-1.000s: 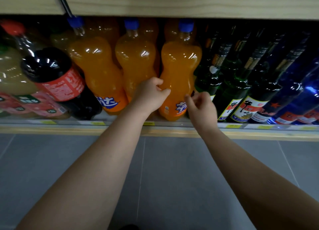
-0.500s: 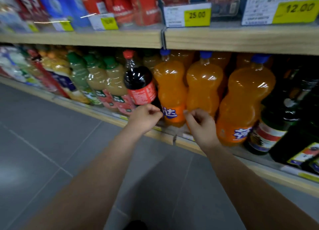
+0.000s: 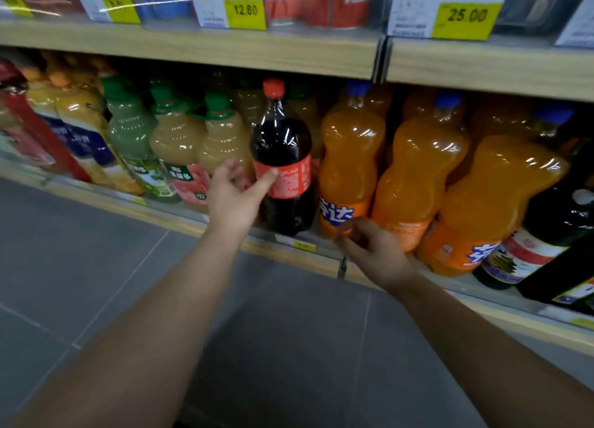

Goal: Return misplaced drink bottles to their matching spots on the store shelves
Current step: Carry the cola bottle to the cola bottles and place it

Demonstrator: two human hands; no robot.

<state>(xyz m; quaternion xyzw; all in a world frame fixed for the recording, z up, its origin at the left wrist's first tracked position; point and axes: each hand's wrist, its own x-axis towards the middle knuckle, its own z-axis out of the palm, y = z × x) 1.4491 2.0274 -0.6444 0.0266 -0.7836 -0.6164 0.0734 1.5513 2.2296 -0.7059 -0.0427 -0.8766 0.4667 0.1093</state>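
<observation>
1. Since the earlier frame, left hand (image 3: 232, 199) has opened and reached the cola bottle (image 3: 283, 157), thumb touching its red label, fingers spread, not yet closed.
2. Cola bottle stands on the bottom shelf (image 3: 308, 246), orange soda bottles (image 3: 352, 161) just right of the grip, juice bottles (image 3: 180, 151) left.
3. Right hand (image 3: 374, 251) hangs loosely curled and empty, below and right.

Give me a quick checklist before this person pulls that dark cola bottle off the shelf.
1. Odd bottle found: cola bottle stands between pale juice bottles and orange soda bottles: ok.
2. Left hand open, thumb on the red label: ok.
3. Full grasp: fingers not closed around it: not ok.
4. Right hand free, holding nothing: ok.
5. Bottle upright, cap on: ok.
6. Cola's proper spot in view: cannot tell.
</observation>
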